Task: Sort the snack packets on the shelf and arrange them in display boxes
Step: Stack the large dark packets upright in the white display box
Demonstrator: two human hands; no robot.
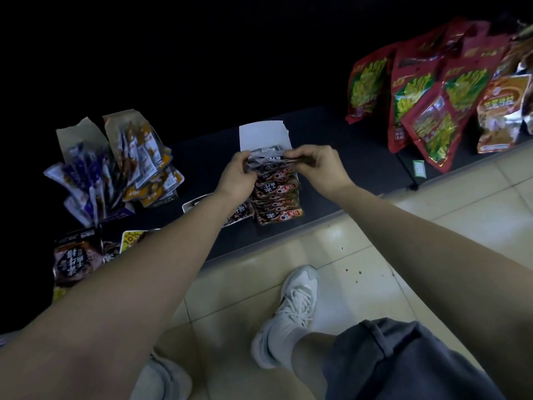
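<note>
Two hands meet over the middle of the dark shelf (207, 151). Our left hand (238, 174) and right hand (315, 166) each pinch one end of a small bundle of packets (268, 161), fingers curled round it. The packets are glossy foil, flat & rectangular, dark w/ red labels, and the bundle's top glints silver-white, a bit blurred. Its long axis runs left-right btwn the hands, roughly level. It hangs just above the back end of the display box (261, 135), white card w/ a plain flap standing up behind.

In front of the flap a row of the same packets (277, 200) lies overlapped like shingles. The row runs from the shelf's front edge back toward the flap, each packet's long side across. One more dark packet (239, 212) lies flat just left of the row, partly under our left wrist.

Far left, card boxes hold fanned purple packets (83, 174) & orange packets (150, 168). Far right, big crinkly red bags (418, 96) lean together.
</note>
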